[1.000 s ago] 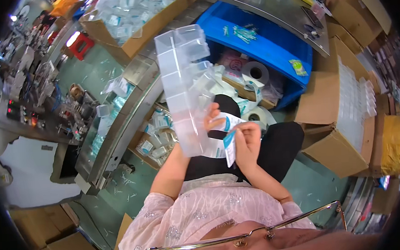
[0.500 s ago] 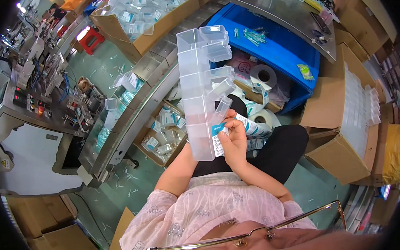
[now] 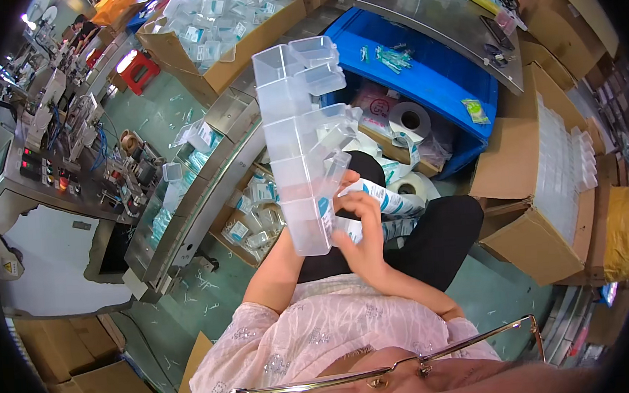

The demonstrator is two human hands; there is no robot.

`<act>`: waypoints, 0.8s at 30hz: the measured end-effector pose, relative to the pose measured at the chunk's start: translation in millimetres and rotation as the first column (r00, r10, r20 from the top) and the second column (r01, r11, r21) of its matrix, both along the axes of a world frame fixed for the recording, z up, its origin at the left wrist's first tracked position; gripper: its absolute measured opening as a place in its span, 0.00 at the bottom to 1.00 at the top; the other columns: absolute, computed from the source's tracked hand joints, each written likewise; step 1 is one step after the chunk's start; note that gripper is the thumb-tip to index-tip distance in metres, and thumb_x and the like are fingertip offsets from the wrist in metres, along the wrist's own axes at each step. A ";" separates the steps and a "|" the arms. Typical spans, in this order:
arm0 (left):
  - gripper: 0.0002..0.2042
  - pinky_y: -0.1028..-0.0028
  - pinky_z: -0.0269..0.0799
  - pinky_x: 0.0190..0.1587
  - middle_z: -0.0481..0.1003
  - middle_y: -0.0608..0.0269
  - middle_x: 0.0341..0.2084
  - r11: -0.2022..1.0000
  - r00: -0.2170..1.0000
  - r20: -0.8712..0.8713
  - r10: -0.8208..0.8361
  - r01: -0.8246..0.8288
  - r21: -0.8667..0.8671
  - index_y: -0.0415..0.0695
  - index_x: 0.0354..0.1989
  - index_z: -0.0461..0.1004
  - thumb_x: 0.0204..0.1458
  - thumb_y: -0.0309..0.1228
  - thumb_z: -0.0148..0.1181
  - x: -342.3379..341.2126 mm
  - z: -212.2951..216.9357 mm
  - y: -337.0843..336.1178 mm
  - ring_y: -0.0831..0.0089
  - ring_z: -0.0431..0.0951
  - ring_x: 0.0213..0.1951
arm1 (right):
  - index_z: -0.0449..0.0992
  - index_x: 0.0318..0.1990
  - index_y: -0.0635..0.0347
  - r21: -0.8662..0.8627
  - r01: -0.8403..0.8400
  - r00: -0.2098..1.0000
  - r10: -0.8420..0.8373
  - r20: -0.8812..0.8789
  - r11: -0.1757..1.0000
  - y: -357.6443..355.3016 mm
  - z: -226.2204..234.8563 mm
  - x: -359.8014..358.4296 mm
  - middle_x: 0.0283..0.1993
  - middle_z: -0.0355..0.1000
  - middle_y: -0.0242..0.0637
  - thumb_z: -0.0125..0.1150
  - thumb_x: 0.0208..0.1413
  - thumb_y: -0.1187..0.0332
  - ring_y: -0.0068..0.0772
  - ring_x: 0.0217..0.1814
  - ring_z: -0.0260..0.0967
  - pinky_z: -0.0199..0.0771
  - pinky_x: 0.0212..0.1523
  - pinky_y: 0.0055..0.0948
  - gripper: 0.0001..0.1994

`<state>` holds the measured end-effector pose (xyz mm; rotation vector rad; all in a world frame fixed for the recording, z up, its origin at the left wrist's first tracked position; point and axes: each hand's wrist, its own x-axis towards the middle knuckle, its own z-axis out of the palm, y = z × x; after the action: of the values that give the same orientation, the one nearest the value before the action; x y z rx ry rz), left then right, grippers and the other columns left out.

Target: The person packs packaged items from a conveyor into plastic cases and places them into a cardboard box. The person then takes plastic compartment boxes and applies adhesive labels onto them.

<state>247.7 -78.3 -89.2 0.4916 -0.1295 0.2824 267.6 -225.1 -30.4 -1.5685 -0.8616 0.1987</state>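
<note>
A long clear plastic compartment box stands upright before me, its row of small lids hanging open on the right side. Behind its lower part is my left hand, mostly hidden, holding it; only some fingertips show past the right edge. On the box's lower right side sits a blue-and-white label. Against that label my right hand rests, thumb and fingers bent and apart. A roll strip of printed labels lies just beyond the right hand, over my lap.
A blue bin with small teal pieces on it stands ahead. To the right is a carton of stacked clear boxes. A metal conveyor edge runs along the left, near a carton of packed boxes. A red stool stands farther back.
The box has tilted and moved left. The label, earlier pinched in my right fingers, now lies on the box's side, and the right hand's fingers have spread.
</note>
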 end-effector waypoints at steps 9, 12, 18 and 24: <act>0.35 0.56 0.61 0.54 0.62 0.45 0.50 0.963 0.973 0.086 0.214 -0.196 -0.183 0.46 0.61 0.49 0.47 0.51 0.48 -10.9 19.4 1.0 0.54 0.63 0.54 | 0.43 0.62 0.65 0.015 -0.254 0.931 0.240 0.275 0.967 -3.3 -19.6 0.0 0.63 0.43 0.58 0.64 0.40 0.53 0.57 0.66 0.40 0.44 0.60 0.49 0.46; 0.29 0.68 0.66 0.50 0.66 0.57 0.48 0.899 0.919 -0.082 0.385 -0.354 0.256 0.44 0.59 0.53 0.51 0.43 0.48 -14.9 14.2 -3.0 0.67 0.68 0.49 | 0.49 0.59 0.66 0.108 -0.162 0.969 0.138 0.203 0.981 -7.1 -34.2 0.1 0.59 0.50 0.56 0.69 0.36 0.63 0.54 0.61 0.49 0.51 0.57 0.45 0.44; 0.28 0.62 0.58 0.56 0.64 0.57 0.51 0.744 0.670 -0.369 0.644 -0.660 0.101 0.42 0.57 0.55 0.51 0.45 0.49 -35.4 32.1 24.9 0.60 0.64 0.52 | 0.58 0.55 0.69 0.041 -0.094 0.990 0.089 0.105 0.995 -23.5 -33.2 10.1 0.50 0.63 0.49 0.64 0.35 0.77 0.37 0.48 0.66 0.67 0.47 0.30 0.34; 0.30 0.55 0.53 0.58 0.60 0.58 0.55 0.640 0.639 -0.043 0.768 -0.767 0.034 0.43 0.57 0.55 0.49 0.47 0.53 -83.5 57.8 64.7 0.57 0.59 0.56 | 0.39 0.63 0.64 -0.074 -0.564 0.821 0.548 -0.162 0.822 11.2 -29.6 -0.6 0.67 0.38 0.49 0.64 0.40 0.67 0.45 0.70 0.32 0.40 0.64 0.37 0.46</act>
<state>164.2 -13.7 -31.3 0.5484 0.1489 1.1235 266.9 -213.9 -60.0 -1.3520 -1.2061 0.7842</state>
